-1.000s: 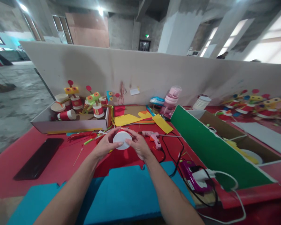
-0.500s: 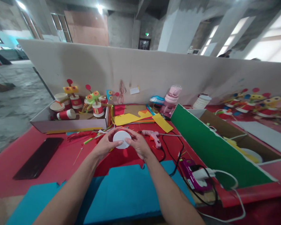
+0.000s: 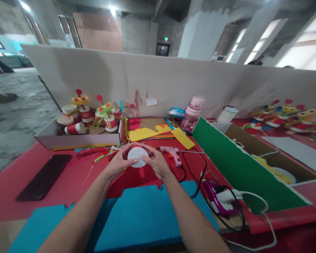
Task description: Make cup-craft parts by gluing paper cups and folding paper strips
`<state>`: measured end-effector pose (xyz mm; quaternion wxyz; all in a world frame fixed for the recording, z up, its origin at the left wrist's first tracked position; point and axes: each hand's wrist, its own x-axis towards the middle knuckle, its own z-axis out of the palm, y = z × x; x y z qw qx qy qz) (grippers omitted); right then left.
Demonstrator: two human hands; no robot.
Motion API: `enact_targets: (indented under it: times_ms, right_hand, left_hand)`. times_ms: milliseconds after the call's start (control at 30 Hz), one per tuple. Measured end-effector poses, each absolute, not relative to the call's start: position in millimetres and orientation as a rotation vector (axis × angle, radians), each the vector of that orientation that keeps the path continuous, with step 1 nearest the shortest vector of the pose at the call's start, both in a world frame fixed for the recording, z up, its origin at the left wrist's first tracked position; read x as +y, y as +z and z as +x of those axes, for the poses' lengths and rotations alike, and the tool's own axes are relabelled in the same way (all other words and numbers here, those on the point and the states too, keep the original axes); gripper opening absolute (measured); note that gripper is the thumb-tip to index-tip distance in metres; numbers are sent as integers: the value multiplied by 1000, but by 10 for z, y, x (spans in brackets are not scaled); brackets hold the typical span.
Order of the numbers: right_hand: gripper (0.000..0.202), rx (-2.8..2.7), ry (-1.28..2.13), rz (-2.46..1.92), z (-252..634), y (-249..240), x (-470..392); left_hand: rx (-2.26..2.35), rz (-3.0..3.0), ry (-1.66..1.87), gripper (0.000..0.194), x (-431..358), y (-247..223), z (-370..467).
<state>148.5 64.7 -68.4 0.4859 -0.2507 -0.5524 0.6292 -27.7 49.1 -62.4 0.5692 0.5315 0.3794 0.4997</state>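
Between my two hands is a paper cup [image 3: 137,157], its round white end turned up toward me. A bit of red shows behind its far edge; most of its side is hidden by my fingers. My left hand [image 3: 120,161] wraps the cup's left side, thumb on the white end. From the right, my right hand [image 3: 156,161] grips it the same way, its thumb close to the left one. Just right of the hands lies a pink hot glue gun [image 3: 173,154] on the red table cover [image 3: 94,186]. Paper scraps and red strips lie to the left.
A box [image 3: 79,142] at left holds several red-and-white cup figures. Yellow paper [image 3: 144,133] and a pink bottle [image 3: 192,112] are behind. A green-sided box [image 3: 237,168], a purple power strip [image 3: 218,198] with cables, blue foam sheet [image 3: 147,214] and black phone [image 3: 44,177] surround.
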Motion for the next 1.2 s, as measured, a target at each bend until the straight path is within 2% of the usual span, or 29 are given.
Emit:
enact_targets:
  times_ms: [267,467,567,800,1000,1200]
  right_hand:
    - [50,-1463,1486,-587,1516,-645,644]
    - [79,-1826,1298,-596,1645,-564,638]
    - [83,-1944,1222,-632,1653,-565,622]
    - [78,-1910,1212,-728,1619,-613,633]
    - [69,-1664,1320,-701,1596,-659,683]
    - [65,-1353,1449,-669,1468,-636,637]
  left_hand:
    - [958,1393,1156,76,474,-557,-285]
    - [1068,1797,956,86,401,-407,-394]
    - [1123,1962,877,90,391,-401,-454]
    - [1118,1981,843,90,397,-404,-471]
    - [1069,1734,1030,76,437,-471,-344]
    - [987,1491,1180,83,461,-534,-255]
